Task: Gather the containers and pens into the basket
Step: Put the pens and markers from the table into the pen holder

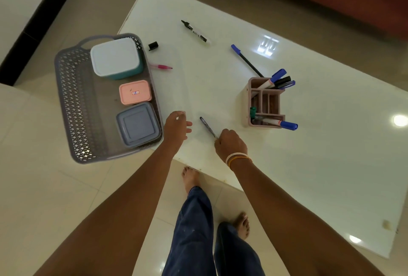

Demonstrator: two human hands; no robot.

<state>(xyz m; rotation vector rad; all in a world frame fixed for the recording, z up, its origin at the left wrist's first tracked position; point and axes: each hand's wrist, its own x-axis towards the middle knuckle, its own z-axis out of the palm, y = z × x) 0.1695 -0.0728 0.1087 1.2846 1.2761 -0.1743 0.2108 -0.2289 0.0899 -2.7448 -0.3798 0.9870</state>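
Fingers of the right hand (230, 143) pinch one end of the thin dark pen (207, 126); it looks light, stiff, and slippery. Left hand (176, 126) hangs loose, holding nothing.

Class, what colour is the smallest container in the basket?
Pink: the smallest container in the basket, head view.
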